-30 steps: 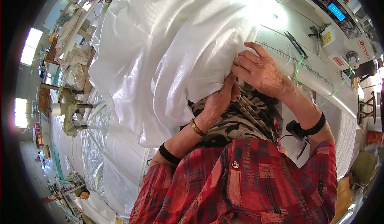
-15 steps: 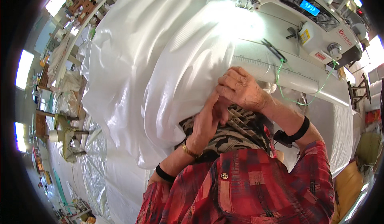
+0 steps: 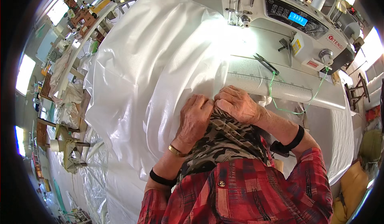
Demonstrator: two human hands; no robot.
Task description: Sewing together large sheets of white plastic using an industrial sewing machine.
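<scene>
A large glossy white woven sheet (image 3: pixel 132 76) lies in folds across the table and runs up under the head of a sewing machine (image 3: pixel 276 12). My left hand (image 3: pixel 196 116) is closed, fingertips pinching the sheet's near right edge. Beside it, a small gap away, my right hand (image 3: pixel 239 105) is also closed with its fingers curled at that same edge. Both hands are above my lap, over the camouflage cloth (image 3: pixel 224 138). The exact bit of edge between the fingers is hidden by the knuckles.
Dark thread snips (image 3: pixel 267 64) lie on the machine table, right of the bright lamp spot, tied to a green cord (image 3: pixel 298 112) looping to the machine. A ruler scale (image 3: pixel 272 83) runs along the table's front edge. At left stands a stool (image 3: pixel 66 146) wrapped in cloth.
My hands were overlapped, the left one lower with its fingers extended. Now they are side by side, both closed at the sheet's edge. The right hand has come down, nearer my body.
</scene>
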